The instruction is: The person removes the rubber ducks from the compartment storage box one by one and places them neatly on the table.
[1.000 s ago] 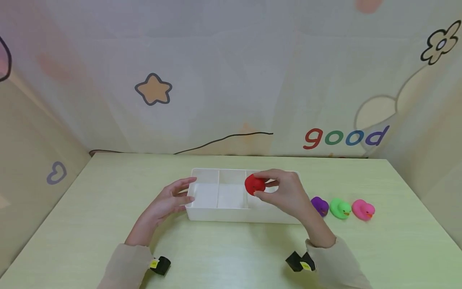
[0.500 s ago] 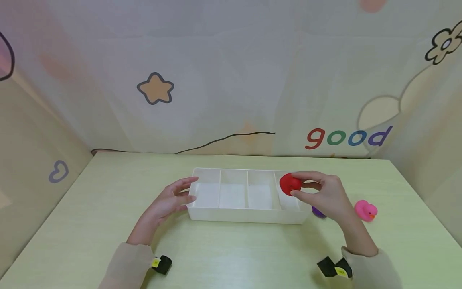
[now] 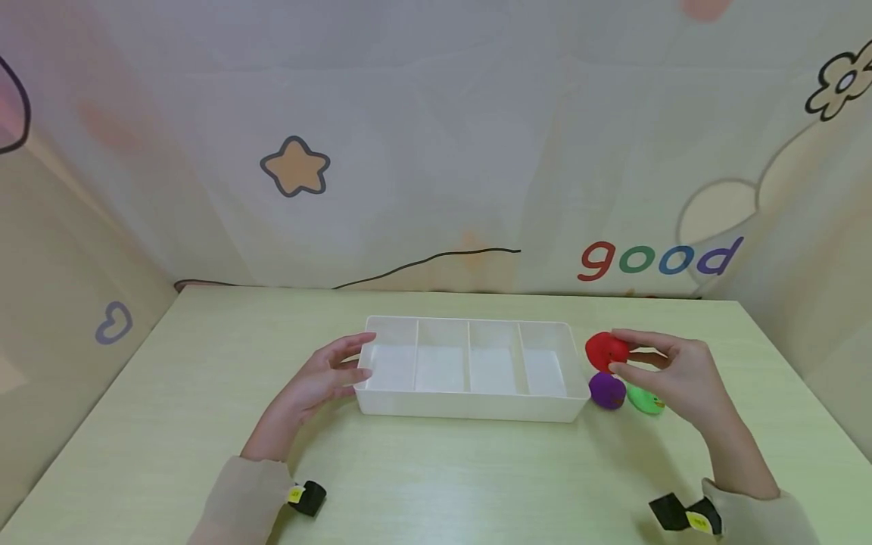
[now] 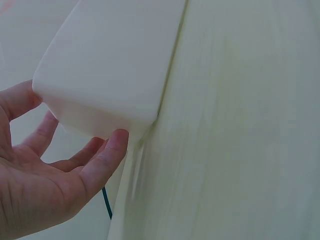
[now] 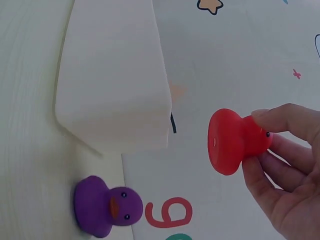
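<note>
A white box (image 3: 473,406) split into several compartments stands on the table, nothing in it. My left hand (image 3: 327,382) holds its left end, thumb and fingertips against the rim and end wall; the left wrist view shows the same hand (image 4: 55,170) at the box's corner. My right hand (image 3: 681,378) pinches a red toy duck (image 3: 605,352) in the air beyond the box's right end. Right below it on the table sit a purple toy duck (image 3: 607,391) and a green toy duck (image 3: 644,400), the latter partly covered by the right hand.
The pale table (image 3: 450,477) ends at a printed cloth backdrop (image 3: 422,166) behind the box, with cloth sides left and right. A black wrist device (image 3: 309,498) sits by the left cuff, another (image 3: 671,512) by the right.
My right hand has carried the red duck rightward, from over the box to past its right end. The pink duck is now hidden behind that hand. The left hand stays at the box.
</note>
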### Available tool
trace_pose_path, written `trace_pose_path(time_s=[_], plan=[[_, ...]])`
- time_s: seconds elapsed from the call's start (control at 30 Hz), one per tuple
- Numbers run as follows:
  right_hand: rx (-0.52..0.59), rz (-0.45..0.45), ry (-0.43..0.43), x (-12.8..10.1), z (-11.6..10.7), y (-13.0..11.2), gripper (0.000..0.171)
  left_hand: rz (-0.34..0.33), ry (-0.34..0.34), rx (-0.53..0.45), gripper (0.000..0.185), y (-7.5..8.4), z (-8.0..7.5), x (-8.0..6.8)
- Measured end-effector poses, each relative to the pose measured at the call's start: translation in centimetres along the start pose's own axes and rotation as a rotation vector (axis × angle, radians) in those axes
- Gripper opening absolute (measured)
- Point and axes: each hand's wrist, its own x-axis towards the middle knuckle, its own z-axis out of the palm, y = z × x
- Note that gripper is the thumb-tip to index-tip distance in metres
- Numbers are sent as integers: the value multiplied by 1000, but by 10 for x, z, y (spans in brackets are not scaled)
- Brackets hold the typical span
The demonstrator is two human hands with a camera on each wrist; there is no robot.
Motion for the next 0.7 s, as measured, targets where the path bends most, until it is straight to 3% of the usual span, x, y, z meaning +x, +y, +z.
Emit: trace_pose_path(time_s=[0.37,0.7], plan=[[108,107,8,-9,-34,30,40,-7,6,-6,58,-1,-1,2],[82,155,31,-14,-58,56,41,12,-9,-7,58,-2,-2,1]])
